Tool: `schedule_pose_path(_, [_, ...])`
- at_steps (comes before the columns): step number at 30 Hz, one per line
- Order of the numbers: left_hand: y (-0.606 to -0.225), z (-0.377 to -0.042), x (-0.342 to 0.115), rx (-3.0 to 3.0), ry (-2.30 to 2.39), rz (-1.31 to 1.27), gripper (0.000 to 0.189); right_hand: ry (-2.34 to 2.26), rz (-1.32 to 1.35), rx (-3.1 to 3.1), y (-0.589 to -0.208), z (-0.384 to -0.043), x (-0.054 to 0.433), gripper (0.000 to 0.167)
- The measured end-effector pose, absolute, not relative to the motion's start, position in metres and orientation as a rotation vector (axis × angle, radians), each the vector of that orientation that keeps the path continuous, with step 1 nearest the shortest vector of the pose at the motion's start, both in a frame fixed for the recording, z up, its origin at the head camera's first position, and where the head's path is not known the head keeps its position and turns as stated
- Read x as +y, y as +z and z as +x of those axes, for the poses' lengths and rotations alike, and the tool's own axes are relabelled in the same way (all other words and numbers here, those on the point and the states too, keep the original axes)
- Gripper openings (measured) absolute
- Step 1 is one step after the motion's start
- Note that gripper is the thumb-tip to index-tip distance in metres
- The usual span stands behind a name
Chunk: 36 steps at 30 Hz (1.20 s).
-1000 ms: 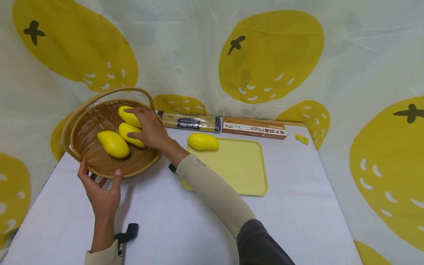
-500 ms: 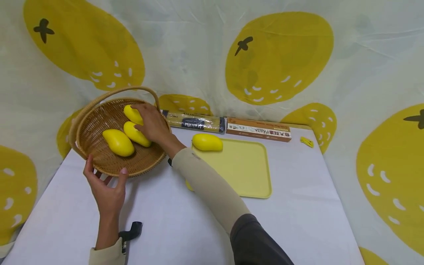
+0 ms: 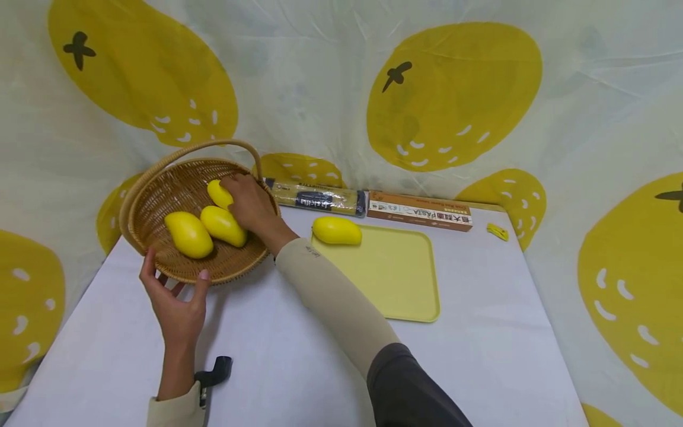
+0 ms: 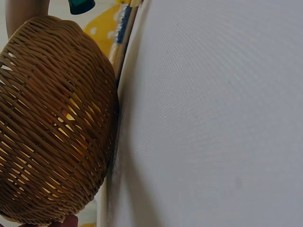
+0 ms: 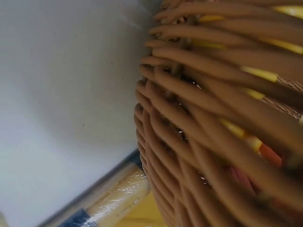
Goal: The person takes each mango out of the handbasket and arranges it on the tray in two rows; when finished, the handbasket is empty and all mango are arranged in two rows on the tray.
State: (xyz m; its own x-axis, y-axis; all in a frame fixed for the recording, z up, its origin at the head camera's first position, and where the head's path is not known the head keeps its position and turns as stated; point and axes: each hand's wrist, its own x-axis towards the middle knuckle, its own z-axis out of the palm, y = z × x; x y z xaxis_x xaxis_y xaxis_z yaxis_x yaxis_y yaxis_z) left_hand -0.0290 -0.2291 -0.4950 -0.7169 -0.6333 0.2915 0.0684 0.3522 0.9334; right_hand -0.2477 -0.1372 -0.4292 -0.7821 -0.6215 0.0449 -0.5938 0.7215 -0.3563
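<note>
A brown wicker basket [image 3: 176, 184] with an arched handle stands tilted toward me at the table's left. My left hand [image 3: 178, 308] grips its near rim, thumb and fingers spread along the edge; fingertips show at the bottom of the left wrist view, below the woven side [image 4: 57, 118]. Inside are three yellow mangoes: a left one [image 3: 188, 235], a middle one [image 3: 224, 226] and a far one [image 3: 217, 193]. My right hand [image 3: 251, 204] reaches in over the right rim, its fingers curled on the far mango, partly hiding it. Wicker strands [image 5: 213, 104] fill much of the right wrist view.
A fourth mango [image 3: 336, 230] lies on the back left of a pale yellow tray [image 3: 389, 273]. Behind stand a clear pasta packet [image 3: 320, 200] and a brown pasta box [image 3: 420, 210]. A small yellow item [image 3: 497, 231] lies at the right, near the patterned curtain [image 3: 320, 77].
My right hand has shifted slightly toward me, fingers now more curled, and the far mango has moved down with it. The left mango has turned a little. My left hand keeps its grip.
</note>
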Motion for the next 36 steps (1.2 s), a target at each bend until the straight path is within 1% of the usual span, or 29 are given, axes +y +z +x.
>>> schedule_pose_path(9, [-0.491, -0.028, -0.227, -1.993, -1.397, 0.497, 0.098, -0.613, -1.07, 2.774, -0.427, -0.248, -0.131, 0.047])
schedule_pose_path(23, [-0.493, -0.028, -0.228, -1.987, -1.399, 0.502, 0.097, -0.679, -1.028, 2.795, -0.414, -0.237, -0.121, 0.053])
schedule_pose_path(30, [-0.495, -0.029, -0.229, -1.993, -1.393, 0.496, 0.097, -0.947, -1.019, 2.704, -0.408, -0.229, -0.104, 0.054])
schedule_pose_path(36, [-0.495, -0.028, -0.229, -1.995, -1.391, 0.492, 0.097, -1.179, -0.933, 2.588, -0.405, -0.224, -0.091, 0.055])
